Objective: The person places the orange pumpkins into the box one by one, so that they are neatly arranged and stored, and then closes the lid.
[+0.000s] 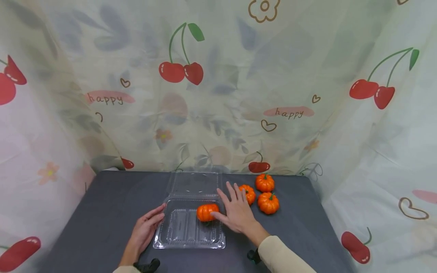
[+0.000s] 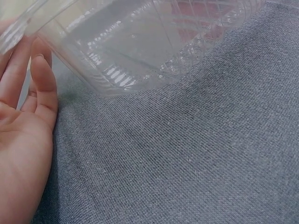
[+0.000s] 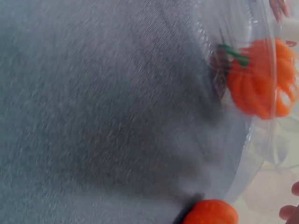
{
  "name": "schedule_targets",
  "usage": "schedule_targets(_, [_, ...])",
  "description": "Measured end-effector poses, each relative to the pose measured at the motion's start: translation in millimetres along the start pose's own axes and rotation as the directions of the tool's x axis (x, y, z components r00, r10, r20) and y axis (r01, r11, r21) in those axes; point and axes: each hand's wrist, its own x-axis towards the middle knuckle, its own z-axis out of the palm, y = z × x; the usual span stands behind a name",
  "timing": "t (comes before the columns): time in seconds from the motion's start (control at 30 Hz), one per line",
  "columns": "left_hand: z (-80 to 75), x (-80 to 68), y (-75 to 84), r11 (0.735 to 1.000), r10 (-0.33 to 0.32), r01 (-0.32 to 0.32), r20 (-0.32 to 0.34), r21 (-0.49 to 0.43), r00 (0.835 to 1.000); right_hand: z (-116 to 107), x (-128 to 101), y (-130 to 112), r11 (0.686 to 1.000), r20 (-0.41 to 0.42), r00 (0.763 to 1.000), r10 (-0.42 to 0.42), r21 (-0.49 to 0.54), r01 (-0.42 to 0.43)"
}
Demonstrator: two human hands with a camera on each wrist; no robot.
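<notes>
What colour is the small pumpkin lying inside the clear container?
Orange pumpkin; the head view shows it best.

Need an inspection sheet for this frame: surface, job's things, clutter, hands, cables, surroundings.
Surface: dark grey cloth-covered table.
Job's things: clear plastic box, its lid lying open behind it; one small pumpkin inside the box; three more pumpkins on the table to its right.
Clutter: nothing seen.
Hands: left hand rests against the box's left edge, fingers straight; right hand open, thumb touching the pumpkin in the box, no grip.
Cables: nothing seen.
Surroundings: cherry-print curtain behind and on both sides.
</notes>
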Motion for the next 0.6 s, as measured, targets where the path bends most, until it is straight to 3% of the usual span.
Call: schedule_targets(0.6, [-1.4, 2.6, -2.4, 1.000, -0.005, 0.006, -0.020, 0.002, 1.000, -3, 4, 37, 0.997, 0.013, 0.998, 0.064, -0.048, -0.063])
